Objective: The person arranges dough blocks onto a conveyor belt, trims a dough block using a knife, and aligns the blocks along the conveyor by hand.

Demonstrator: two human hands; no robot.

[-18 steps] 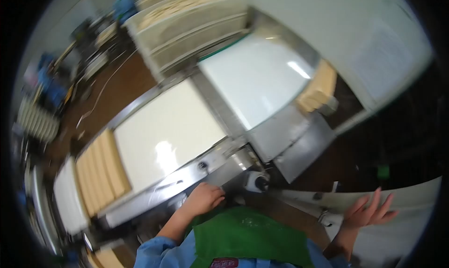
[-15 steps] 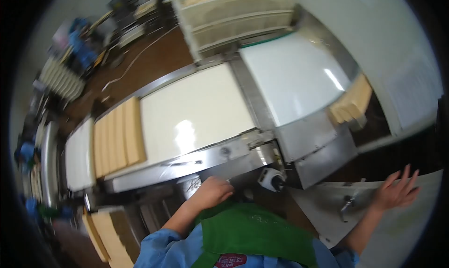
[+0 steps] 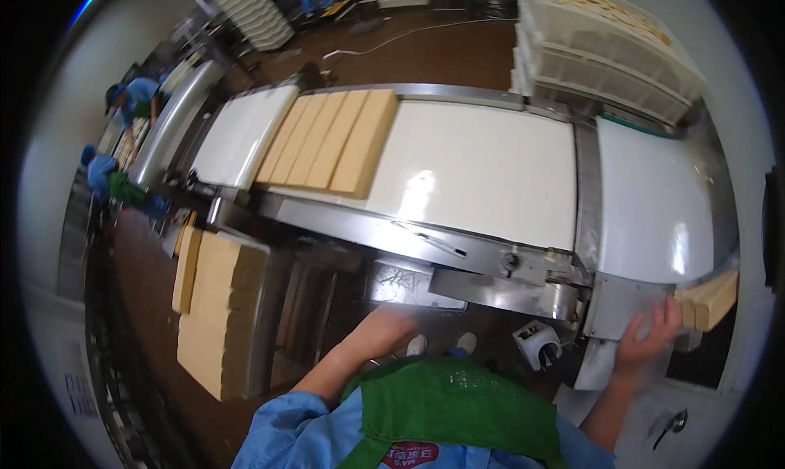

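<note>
My left hand (image 3: 386,332) hangs in front of the green apron, below the conveyor's metal side rail; its fingers are blurred and curled, and what they hold, if anything, cannot be made out. My right hand (image 3: 648,336) is raised with fingers spread, holding nothing, just left of a few tan blocks (image 3: 708,301) at the right end of the machine. Several long tan slabs (image 3: 327,139) lie side by side on the white conveyor belt (image 3: 482,170). A second white surface (image 3: 650,199) lies to the right.
A stack of tan blocks (image 3: 214,305) stands on a cart at the lower left. White crates (image 3: 609,68) stand behind the conveyor. Two co-workers in blue (image 3: 137,93) are at the far left. A white device (image 3: 537,344) sits below the rail. A white cable crosses the floor.
The view has swung left, so the slabs and belt appear further right. The block stack has come fully into view. My right hand now appears beside the blocks at the machine's right end.
</note>
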